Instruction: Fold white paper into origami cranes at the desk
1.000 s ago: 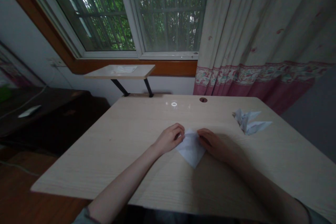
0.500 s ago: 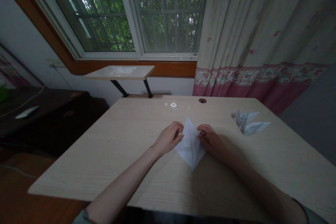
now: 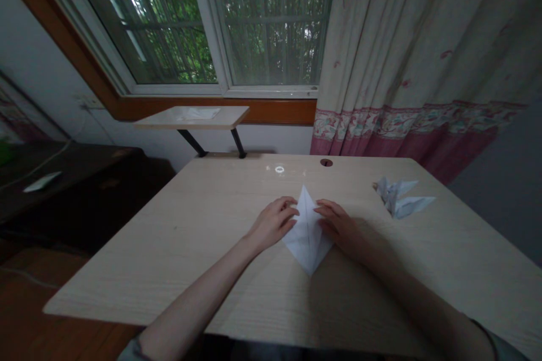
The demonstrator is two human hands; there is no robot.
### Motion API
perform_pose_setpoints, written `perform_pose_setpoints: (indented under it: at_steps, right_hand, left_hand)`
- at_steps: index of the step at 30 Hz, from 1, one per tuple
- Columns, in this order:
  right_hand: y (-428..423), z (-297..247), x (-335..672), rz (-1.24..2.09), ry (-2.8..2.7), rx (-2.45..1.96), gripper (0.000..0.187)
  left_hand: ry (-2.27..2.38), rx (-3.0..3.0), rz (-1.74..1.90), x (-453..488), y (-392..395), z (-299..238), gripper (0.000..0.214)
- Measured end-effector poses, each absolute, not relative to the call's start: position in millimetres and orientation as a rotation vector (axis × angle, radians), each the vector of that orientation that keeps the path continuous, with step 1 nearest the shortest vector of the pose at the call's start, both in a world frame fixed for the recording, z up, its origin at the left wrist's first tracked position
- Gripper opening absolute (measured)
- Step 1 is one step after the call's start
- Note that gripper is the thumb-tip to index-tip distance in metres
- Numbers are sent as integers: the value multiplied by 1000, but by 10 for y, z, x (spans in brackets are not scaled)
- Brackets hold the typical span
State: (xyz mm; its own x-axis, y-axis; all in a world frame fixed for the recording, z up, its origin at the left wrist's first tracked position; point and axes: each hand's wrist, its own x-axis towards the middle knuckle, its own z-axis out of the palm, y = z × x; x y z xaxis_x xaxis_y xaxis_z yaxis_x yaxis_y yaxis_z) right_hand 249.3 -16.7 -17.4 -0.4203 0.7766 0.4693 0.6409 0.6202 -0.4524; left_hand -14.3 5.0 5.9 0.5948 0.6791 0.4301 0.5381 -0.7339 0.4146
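Note:
A folded sheet of white paper [image 3: 308, 245], kite-shaped with a crease down its middle, lies on the table with its narrow tip pointing away from me. At its left edge is my left hand [image 3: 276, 220], fingers curled and fingertips on the paper. My right hand [image 3: 341, 228] holds the right edge the same way, its fingers bent over the paper. Part of each side of the sheet is hidden beneath the fingers. Off to the right stands a folded white paper crane [image 3: 398, 197], apart from both hands.
The pale wood table [image 3: 169, 271] has a round brown cable hole [image 3: 326, 163] near its back edge. A small raised shelf [image 3: 228, 117] at back left bears white paper [image 3: 199, 114]. Behind are a window and a curtain [image 3: 381, 67]. A dark side table [image 3: 84, 163] stands left.
Fingertips of both hands have shifted slightly inward over the paper's upper edges. The tip looks narrower and reaches a little farther away, and the middle gap looks more closed.

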Motion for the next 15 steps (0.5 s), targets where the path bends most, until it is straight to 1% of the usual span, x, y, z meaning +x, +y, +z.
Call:
perform_pose_setpoints:
  at_steps: [8, 15]
  right_hand:
    - [-154, -144, 2489, 277, -2310, -1102, 38]
    - [-139, -156, 2488, 277, -2350, -1098, 40]
  left_hand:
    - [1013, 2644, 725, -143, 63, 40, 17]
    - [1054, 2647, 678, -127, 46, 58, 22]
